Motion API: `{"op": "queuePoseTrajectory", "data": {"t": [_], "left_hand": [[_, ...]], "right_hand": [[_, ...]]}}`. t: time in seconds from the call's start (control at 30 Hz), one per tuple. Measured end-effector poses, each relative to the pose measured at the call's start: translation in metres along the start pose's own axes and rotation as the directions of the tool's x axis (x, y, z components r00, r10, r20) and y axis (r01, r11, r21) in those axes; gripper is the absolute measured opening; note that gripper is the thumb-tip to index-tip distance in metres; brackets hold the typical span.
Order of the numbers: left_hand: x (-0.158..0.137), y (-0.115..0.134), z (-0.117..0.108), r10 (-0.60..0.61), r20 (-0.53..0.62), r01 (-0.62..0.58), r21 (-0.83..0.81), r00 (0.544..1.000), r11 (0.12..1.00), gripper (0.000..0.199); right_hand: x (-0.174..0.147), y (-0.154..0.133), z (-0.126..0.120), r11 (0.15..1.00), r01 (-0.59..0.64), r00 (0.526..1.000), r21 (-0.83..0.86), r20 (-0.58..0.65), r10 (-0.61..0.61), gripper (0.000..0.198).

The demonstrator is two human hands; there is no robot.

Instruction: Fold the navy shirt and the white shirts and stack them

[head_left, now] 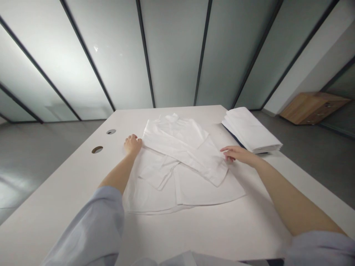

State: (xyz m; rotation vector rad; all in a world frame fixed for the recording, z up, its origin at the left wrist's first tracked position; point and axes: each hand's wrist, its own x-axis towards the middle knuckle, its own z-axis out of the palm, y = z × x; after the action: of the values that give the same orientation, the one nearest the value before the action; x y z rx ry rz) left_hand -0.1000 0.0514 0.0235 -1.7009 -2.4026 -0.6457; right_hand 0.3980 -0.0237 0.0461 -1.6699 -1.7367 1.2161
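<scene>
White shirt (180,162), just one, lies flat in the middle of the white table (222,229), with its collar toward the far edge. One sleeve is folded across the front, slanting down toward the right side. The bottom hem points at the near edge.

There are two hands. The left hand (132,144) is curled shut and grips the shirt's left edge near the shoulder. The right hand (235,153) is open, with a finger stretched out, touching the shirt's right side near the folded sleeve's end.

One stack of folded white cloths (251,131) sits near the far right corner, well apart from the shirt but close to the right hand. Two round holes (104,140) are in the table near the left edge, beyond the left hand.

The near part of the table is bare and wide. The left side has room too. On the right, the stack stands close behind the right hand. A wooden cabinet (312,107) stands on the floor far to the right.
</scene>
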Motion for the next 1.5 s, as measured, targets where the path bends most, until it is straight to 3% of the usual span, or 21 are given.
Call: {"op": "queuePoseTrajectory", "data": {"t": [0.07, 0.13, 0.3, 0.43, 0.63, 0.73, 0.87, 1.0, 1.07, 1.17, 1.23, 1.3, 1.37, 1.43, 1.5], "left_hand": [[-0.003, 0.012, 0.003, 0.104, 0.016, -0.104, -0.020, 0.994, 0.994, 0.031], [-0.009, 0.026, 0.007, 0.232, 0.061, -0.230, -0.038, 0.971, 0.972, 0.034], [-0.026, 0.049, 0.025, 0.490, 0.233, -0.488, -0.070, 0.840, 0.870, 0.050], [-0.035, 0.048, 0.033, 0.506, 0.376, -0.526, -0.057, 0.776, 0.849, 0.060], [-0.050, 0.042, 0.027, 0.523, 0.416, -0.552, -0.056, 0.744, 0.832, 0.063], [-0.066, 0.043, 0.024, 0.540, 0.425, -0.576, -0.051, 0.726, 0.816, 0.064], [-0.088, 0.050, 0.020, 0.596, 0.392, -0.628, -0.058, 0.701, 0.776, 0.062], [-0.093, 0.058, 0.008, 0.654, 0.350, -0.659, -0.125, 0.670, 0.742, 0.050], [-0.085, 0.057, 0.002, 0.612, 0.292, -0.601, -0.136, 0.735, 0.787, 0.041], [-0.064, 0.042, -0.001, 0.414, 0.180, -0.402, -0.100, 0.892, 0.910, 0.040], [-0.047, 0.024, 0.001, 0.317, 0.198, -0.301, -0.107, 0.927, 0.948, 0.043], [-0.034, 0.005, 0.003, 0.307, 0.275, -0.271, -0.160, 0.911, 0.949, 0.048], [-0.025, -0.011, 0.006, 0.379, 0.337, -0.315, -0.232, 0.862, 0.921, 0.055], [-0.024, -0.021, 0.006, 0.467, 0.354, -0.384, -0.281, 0.810, 0.880, 0.060], [-0.027, -0.025, 0.006, 0.494, 0.327, -0.417, -0.278, 0.806, 0.865, 0.059]], "right_hand": [[0.021, -0.004, 0.005, 0.993, 0.083, 0.984, -0.083, -0.149, -0.095, 0.028], [0.040, -0.008, 0.020, 0.966, 0.148, 0.961, -0.213, -0.199, -0.191, 0.028], [0.070, -0.012, 0.071, 0.768, 0.280, 0.924, -0.577, -0.056, -0.379, 0.044], [0.071, -0.006, 0.092, 0.632, 0.210, 0.928, -0.746, -0.052, -0.369, 0.052], [0.047, -0.007, 0.084, 0.552, 0.233, 0.932, -0.800, 0.022, -0.361, 0.048], [0.039, -0.022, 0.073, 0.559, 0.195, 0.949, -0.806, 0.010, -0.316, 0.039], [0.052, -0.049, 0.071, 0.596, 0.103, 0.970, -0.796, -0.052, -0.238, 0.041], [0.081, -0.069, 0.094, 0.721, 0.234, 0.947, -0.652, -0.017, -0.322, 0.035], [0.096, -0.076, 0.110, 0.734, 0.272, 0.940, -0.622, 0.007, -0.342, 0.033], [0.112, -0.083, 0.129, 0.743, 0.195, 0.956, -0.640, -0.045, -0.290, 0.033], [0.119, -0.088, 0.136, 0.781, 0.117, 0.971, -0.613, -0.095, -0.220, 0.034], [0.124, -0.093, 0.139, 0.819, 0.076, 0.981, -0.569, -0.106, -0.165, 0.031], [0.130, -0.099, 0.142, 0.843, 0.070, 0.987, -0.534, -0.088, -0.138, 0.026], [0.135, -0.106, 0.146, 0.860, 0.089, 0.990, -0.502, -0.052, -0.132, 0.023], [0.142, -0.114, 0.154, 0.872, 0.109, 0.990, -0.477, -0.024, -0.138, 0.022]]}}
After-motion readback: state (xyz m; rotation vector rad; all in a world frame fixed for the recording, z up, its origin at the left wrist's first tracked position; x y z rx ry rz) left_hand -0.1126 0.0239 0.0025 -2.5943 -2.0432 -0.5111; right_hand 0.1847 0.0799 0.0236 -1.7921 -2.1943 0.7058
